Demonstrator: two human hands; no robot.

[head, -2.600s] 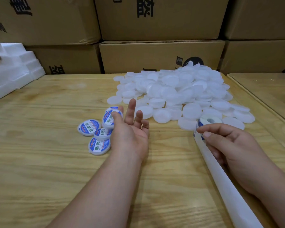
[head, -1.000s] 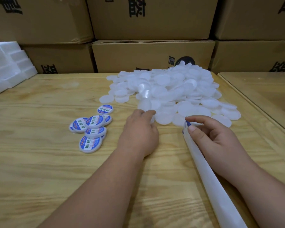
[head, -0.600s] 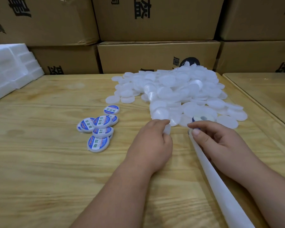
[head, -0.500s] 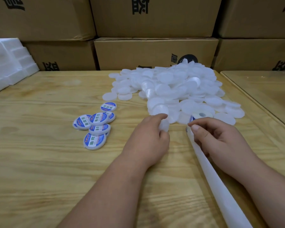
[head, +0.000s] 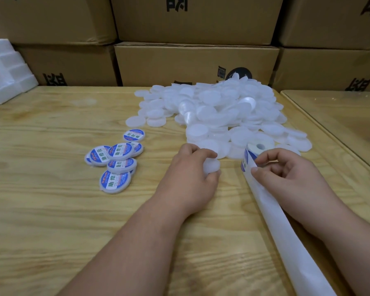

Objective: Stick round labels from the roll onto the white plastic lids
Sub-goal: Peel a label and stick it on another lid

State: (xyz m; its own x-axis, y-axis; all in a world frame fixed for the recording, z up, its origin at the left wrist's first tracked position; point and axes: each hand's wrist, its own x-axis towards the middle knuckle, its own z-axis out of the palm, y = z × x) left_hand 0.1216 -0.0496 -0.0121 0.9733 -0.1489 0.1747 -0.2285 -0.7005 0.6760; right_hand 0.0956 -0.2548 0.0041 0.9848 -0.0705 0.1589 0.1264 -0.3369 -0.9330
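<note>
A big heap of plain white plastic lids [head: 218, 110] covers the far middle of the wooden table [head: 51, 210]. My left hand [head: 190, 178] grips one plain lid [head: 210, 166] just in front of the heap. The label roll [head: 254, 149] stands at the heap's near right edge, and its white backing strip [head: 286, 238] trails toward me. My right hand [head: 293, 178] pinches the strip's edge right at the roll, where a blue label [head: 245, 162] shows. Several lids with blue and white labels [head: 115, 161] lie in a small group to the left.
Stacked cardboard boxes [head: 197, 60] form a wall behind the table. White foam blocks [head: 6, 75] sit at the far left corner. A second wooden table [head: 346, 120] adjoins on the right.
My left hand left the labelled lids, reached to the heap and drew one plain lid back toward me. My right hand has stayed at the roll, its fingers now pinching the strip.
</note>
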